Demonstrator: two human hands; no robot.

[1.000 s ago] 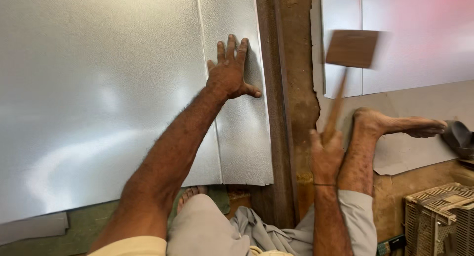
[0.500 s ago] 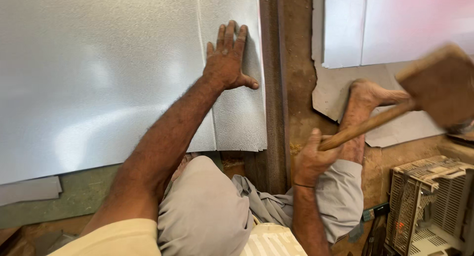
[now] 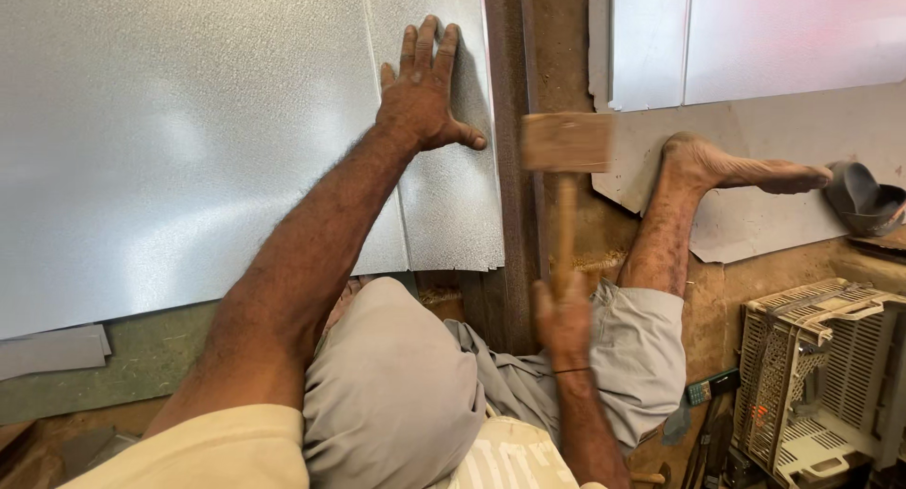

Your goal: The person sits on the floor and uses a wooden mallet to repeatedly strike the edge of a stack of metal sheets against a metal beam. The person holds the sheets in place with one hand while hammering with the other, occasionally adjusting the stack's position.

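One metal sheet [image 3: 189,140] is pinned flat by the open left hand [image 3: 422,92]; a wooden mallet [image 3: 566,142] is gripped by the right hand [image 3: 563,314], its right edge apparently still unfinished.

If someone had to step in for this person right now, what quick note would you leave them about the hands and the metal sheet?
Left hand: flat, fingers spread, pressing the metal sheet down near its right edge.
Right hand: gripping the wooden mallet by its handle, head over the long bar beside that edge.
A crease runs up the sheet left of the hand; how far the edge is worked cannot be told.
Bare foot rests on other sheets on the right.
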